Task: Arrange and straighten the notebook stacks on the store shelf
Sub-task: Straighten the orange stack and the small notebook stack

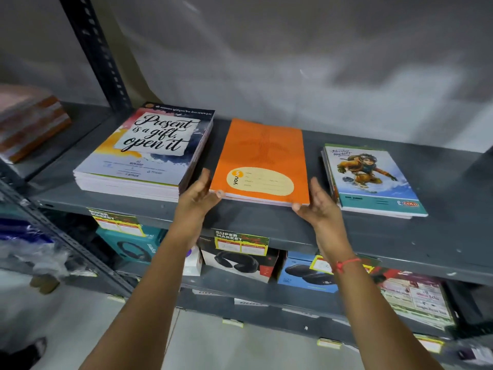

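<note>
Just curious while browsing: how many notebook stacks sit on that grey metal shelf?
3, possibly more out of view: the thick "Present is a gift" stack at left, the orange stack in the middle between both hands, the cartoon-cover stack at right.

glossy paper notebook covers (262, 161), matt metal shelf (373, 236)

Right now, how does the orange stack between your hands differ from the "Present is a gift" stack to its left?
The orange stack is thin, only a few notebooks; the "Present is a gift" stack is clearly thicker. The orange cover is plain with a cream label; the other carries bold lettering on watercolour art. The left hand and right hand flank only the orange stack. Both lie flat on the grey shelf.
</note>
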`<state>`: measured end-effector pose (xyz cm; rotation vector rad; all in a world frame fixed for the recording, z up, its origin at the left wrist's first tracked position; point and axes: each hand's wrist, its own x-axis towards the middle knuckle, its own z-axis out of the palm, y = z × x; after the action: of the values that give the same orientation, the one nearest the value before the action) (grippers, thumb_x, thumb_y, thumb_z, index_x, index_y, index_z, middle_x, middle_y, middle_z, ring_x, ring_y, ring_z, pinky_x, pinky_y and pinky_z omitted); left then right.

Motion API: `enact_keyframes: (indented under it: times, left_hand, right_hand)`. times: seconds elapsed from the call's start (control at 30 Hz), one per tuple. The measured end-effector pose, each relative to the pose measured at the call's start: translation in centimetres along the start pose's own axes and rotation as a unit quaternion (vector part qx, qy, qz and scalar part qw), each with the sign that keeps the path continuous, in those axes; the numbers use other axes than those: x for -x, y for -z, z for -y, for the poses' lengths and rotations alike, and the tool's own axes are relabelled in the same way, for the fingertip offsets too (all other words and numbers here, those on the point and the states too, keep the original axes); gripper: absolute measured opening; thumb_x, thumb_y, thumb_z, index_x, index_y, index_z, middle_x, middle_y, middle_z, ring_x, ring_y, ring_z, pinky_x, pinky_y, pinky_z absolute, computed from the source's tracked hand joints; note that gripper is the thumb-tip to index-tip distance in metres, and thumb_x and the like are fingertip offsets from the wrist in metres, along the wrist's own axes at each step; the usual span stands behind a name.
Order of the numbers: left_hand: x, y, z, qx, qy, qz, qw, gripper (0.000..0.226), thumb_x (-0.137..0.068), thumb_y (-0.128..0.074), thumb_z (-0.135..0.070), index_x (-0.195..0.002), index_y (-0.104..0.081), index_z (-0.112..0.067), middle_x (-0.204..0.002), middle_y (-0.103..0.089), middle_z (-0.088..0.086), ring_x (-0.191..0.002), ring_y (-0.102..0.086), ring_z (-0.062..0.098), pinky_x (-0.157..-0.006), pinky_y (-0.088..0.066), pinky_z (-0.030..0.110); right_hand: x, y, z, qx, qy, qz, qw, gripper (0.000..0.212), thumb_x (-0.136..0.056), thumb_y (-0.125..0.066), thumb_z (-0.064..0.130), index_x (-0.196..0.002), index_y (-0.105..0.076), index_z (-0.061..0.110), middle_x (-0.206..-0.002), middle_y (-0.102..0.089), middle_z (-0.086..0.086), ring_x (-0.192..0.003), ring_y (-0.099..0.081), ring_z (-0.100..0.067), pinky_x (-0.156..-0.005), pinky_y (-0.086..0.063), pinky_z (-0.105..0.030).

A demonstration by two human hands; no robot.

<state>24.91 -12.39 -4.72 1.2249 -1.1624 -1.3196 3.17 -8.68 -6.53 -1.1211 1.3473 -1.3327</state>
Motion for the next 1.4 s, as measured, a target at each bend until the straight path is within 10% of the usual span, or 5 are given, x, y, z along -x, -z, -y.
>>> enact_keyframes:
  times: [0.3,0.47,0.7,0.9,1.4]
  left_hand:
    - [-1.0,-0.2,0.9,0.022,-0.006,-0.076,0.997,0.047,-0.085,-0.057,0.004,-0.131,-0.052,-0.006,-0.120,-0.057,-0.006,-0.102,-0.055,0.006,-0.071,-0.048,-0.002]
    - [-1.3,-0.9,1.1,0.042,-0.016,-0.119,0.992,0.044,-0.084,-0.059,0.004,-0.127,-0.055,-0.003,-0.115,-0.059,-0.005,-0.086,-0.056,-0.004,-0.063,-0.047,-0.005]
    - [-1.4,-1.4,1.0,0.048,-0.009,-0.162,0.985,0.041,-0.083,-0.062,0.000,-0.124,-0.059,-0.005,-0.109,-0.063,-0.003,-0.089,-0.058,0.003,-0.065,-0.049,-0.001]
    - [-2.3,-2.1,0.0,0.021,-0.007,-0.177,0.984,0.037,-0.083,-0.064,-0.008,-0.121,-0.063,-0.010,-0.109,-0.065,-0.004,-0.097,-0.056,0.007,-0.076,-0.046,0.004]
    - [-0.9,-2.0,1.0,-0.001,-0.015,-0.189,0.982,0.037,-0.086,-0.062,-0.013,-0.122,-0.061,-0.011,-0.118,-0.064,0.002,-0.108,-0.055,0.013,-0.095,-0.040,0.023]
  right_hand:
    - [-0.8,-0.3,-0.5,-0.028,0.012,-0.064,0.997,0.064,-0.080,-0.060,-0.005,-0.139,-0.036,0.005,-0.136,-0.052,-0.004,-0.117,-0.055,-0.010,-0.099,-0.042,-0.016]
    - [-1.3,-0.4,-0.6,-0.038,0.017,-0.097,0.994,0.056,-0.079,-0.061,-0.007,-0.132,-0.047,0.004,-0.117,-0.058,0.008,-0.080,-0.064,0.017,-0.083,-0.049,-0.005]
    - [-1.2,-0.8,-0.6,0.005,0.025,-0.138,0.990,0.053,-0.079,-0.064,-0.001,-0.130,-0.050,0.003,-0.121,-0.058,0.004,-0.096,-0.062,0.002,-0.094,-0.048,-0.017]
    - [-1.9,-0.9,-0.4,0.016,0.051,-0.174,0.983,0.049,-0.078,-0.066,0.003,-0.126,-0.054,0.004,-0.120,-0.061,0.000,-0.074,-0.058,0.026,-0.097,-0.047,-0.019]
    - [0.0,-1.5,0.3,0.041,0.014,-0.181,0.983,0.049,-0.080,-0.065,0.009,-0.128,-0.053,0.010,-0.108,-0.064,0.008,-0.084,-0.061,0.016,-0.083,-0.044,0.002]
